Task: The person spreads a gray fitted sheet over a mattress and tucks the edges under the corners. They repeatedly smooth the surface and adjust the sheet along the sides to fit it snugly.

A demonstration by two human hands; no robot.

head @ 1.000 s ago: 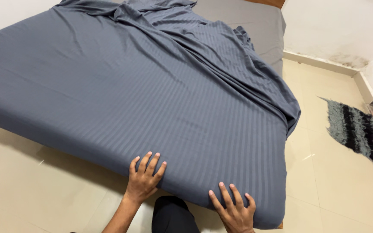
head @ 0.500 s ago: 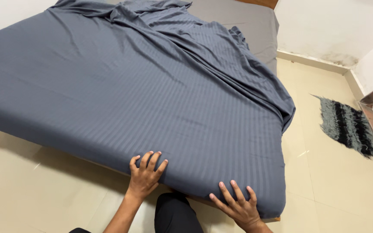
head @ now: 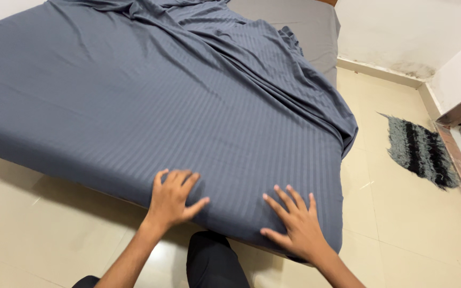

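A blue-grey striped bedsheet (head: 150,101) covers a mattress and hangs over its near edge. My left hand (head: 171,198) lies flat on the sheet at that near edge, fingers spread. My right hand (head: 293,224) presses flat on the sheet close to the near right corner, fingers apart. Neither hand grips the cloth. Toward the far right the sheet is bunched in folds (head: 289,69), and bare grey mattress (head: 305,26) shows beyond them.
Cream floor tiles (head: 401,213) surround the bed. A shaggy grey and black mat (head: 420,149) lies on the floor at the right, beside a white wall and a doorway step. My dark trouser leg (head: 212,261) is below the bed edge.
Both hands have slid up from the hanging side of the sheet onto the mattress edge. The view has shifted a little toward the bed.
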